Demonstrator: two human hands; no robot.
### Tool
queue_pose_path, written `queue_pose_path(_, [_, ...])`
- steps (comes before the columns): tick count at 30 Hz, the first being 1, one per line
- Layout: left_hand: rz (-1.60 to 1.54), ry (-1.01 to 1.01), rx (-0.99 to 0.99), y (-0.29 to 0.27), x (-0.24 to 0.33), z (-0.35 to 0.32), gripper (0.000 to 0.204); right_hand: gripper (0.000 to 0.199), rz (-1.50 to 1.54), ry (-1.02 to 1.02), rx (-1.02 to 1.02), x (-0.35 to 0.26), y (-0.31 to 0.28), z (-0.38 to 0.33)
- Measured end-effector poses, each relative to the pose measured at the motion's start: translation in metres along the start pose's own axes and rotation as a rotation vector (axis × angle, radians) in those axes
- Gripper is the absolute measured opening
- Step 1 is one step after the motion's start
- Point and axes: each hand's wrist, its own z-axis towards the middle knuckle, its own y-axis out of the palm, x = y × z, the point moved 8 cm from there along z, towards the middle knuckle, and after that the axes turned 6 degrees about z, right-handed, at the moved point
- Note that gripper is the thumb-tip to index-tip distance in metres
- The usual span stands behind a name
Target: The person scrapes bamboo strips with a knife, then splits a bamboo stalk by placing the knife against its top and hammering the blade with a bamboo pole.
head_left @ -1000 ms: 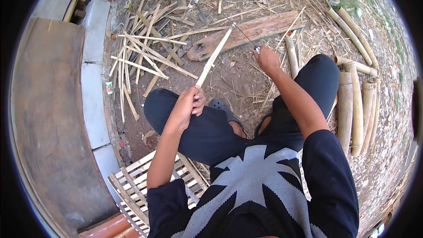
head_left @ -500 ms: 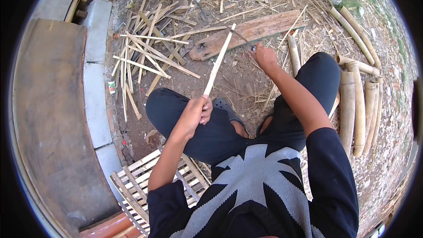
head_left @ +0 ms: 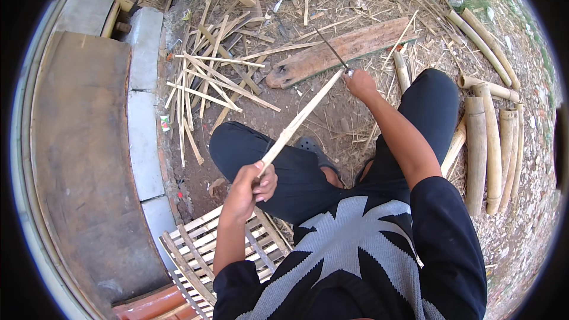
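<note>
My left hand is closed round the near end of a long pale bamboo strip. The strip slants away to the right above my left knee. Its far end meets the base of a thin dark knife blade, just at my right hand. My right hand is closed on the knife's handle, mostly hidden by the fingers. The blade points away and to the left, over a long wooden plank lying on the ground.
Loose bamboo strips lie piled at the left. Cut bamboo poles rest by my right knee. A slatted bamboo bench is at my near left, beside grey blocks and a brown board. Shavings litter the ground.
My left hand has drawn nearer and the strip now leans more to the right. The knife, which crossed near the strip's tip, now points farther away, with its base at that tip.
</note>
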Motion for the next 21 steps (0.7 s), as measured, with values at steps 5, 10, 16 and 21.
queue_pose_path(5, [0.011,0.099,0.026,0.018,0.053,-0.013,0.047,0.054,0.199,0.120,-0.048,0.004,-0.035,-0.022])
queue_pose_path(10, [0.137,0.189,0.010,0.051,0.107,-0.015,0.047,0.051,0.354,0.149,0.013,0.008,-0.077,-0.028])
queue_pose_path(16, [0.266,0.315,0.090,0.079,0.165,0.034,0.043,0.046,0.712,0.180,0.245,0.034,-0.126,-0.024])
queue_pose_path(21, [0.415,0.270,0.233,0.099,0.207,0.134,0.047,0.025,1.470,0.192,0.306,0.033,-0.178,-0.043])
